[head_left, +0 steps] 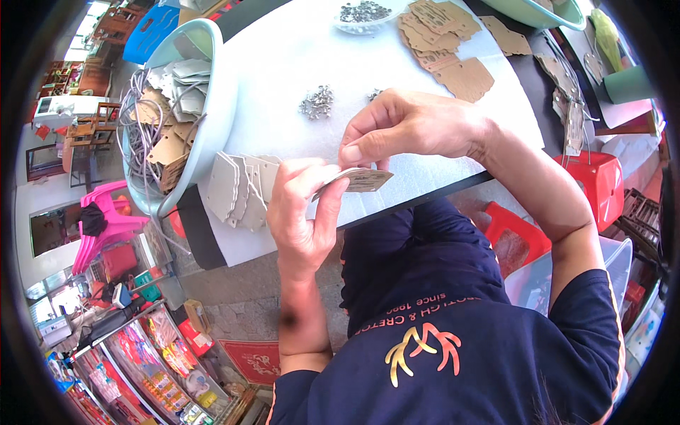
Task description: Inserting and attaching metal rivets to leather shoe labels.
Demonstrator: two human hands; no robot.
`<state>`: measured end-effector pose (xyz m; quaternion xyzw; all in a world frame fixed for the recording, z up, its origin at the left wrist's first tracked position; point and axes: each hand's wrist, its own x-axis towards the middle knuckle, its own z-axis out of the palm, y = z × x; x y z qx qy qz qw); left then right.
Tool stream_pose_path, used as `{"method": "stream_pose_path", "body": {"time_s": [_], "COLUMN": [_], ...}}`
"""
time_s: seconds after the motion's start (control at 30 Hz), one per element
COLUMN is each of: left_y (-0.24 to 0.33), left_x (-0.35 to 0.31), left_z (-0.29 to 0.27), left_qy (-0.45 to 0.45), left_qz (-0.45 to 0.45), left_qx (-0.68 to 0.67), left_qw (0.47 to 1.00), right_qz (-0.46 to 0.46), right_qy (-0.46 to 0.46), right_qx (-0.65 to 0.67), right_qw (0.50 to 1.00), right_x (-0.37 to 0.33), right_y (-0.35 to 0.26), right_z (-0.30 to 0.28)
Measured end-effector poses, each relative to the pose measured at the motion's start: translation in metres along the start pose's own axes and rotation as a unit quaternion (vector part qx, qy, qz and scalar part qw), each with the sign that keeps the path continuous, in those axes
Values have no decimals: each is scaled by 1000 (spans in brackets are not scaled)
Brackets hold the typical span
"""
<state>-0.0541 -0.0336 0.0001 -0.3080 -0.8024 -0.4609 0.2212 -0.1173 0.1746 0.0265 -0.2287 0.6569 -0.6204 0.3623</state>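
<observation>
My left hand (303, 216) grips a brown cardboard tag (370, 181) between thumb and fingers, held above the near edge of the table. Just over it is my right hand (414, 127), thumb and fingertips pinched close to the tag; whatever they hold is hidden. Past my hands, a small heap of silvery metal pieces (316, 103) lies on the white sheet (280, 60). A second heap of metal pieces (375, 93) is partly covered by my right hand. Left of my left hand lie several pale tags (237, 188) with strings through them.
A pale green basin (221, 88) of tags and grey cords stands at the left. Brown tags (464, 78) are piled at the far right, beside a clear bowl (363, 27) of metal pieces. Corded tags (572, 120) hang by a red stool (598, 188).
</observation>
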Motion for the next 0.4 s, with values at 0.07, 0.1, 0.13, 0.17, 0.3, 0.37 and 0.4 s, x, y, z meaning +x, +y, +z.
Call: {"method": "stream_pose_path", "body": {"time_s": [0.07, 0.1, 0.13, 0.17, 0.3, 0.37, 0.4], "left_y": [0, -1, -2, -3, 2, 5, 6], "left_x": [-2, -3, -5, -7, -20, -28, -32], "left_z": [0, 0, 0, 0, -6, -11, -13], "left_qy": [20, 20, 31, 42, 71, 71, 71], "left_qz": [-24, -24, -36, -48, -106, -173, -176], "left_qx": [-13, -13, -24, -34, -80, -144, -161], "left_qw": [999, 999, 999, 997, 989, 972, 968], "right_qz": [-10, -19, -18, -37, -46, -9, 30], "right_qy": [9, 18, 18, 63, 171, 167, 168], "right_qx": [7, 12, 11, 34, 15, -47, -108], "right_qw": [1000, 1000, 1000, 997, 984, 985, 979], "right_x": [5, 7, 8, 8, 7, 4, 0], "right_y": [-1, -1, 0, 2, 5, 2, -2], "right_z": [4, 6, 8, 11, 9, 7, 5]}}
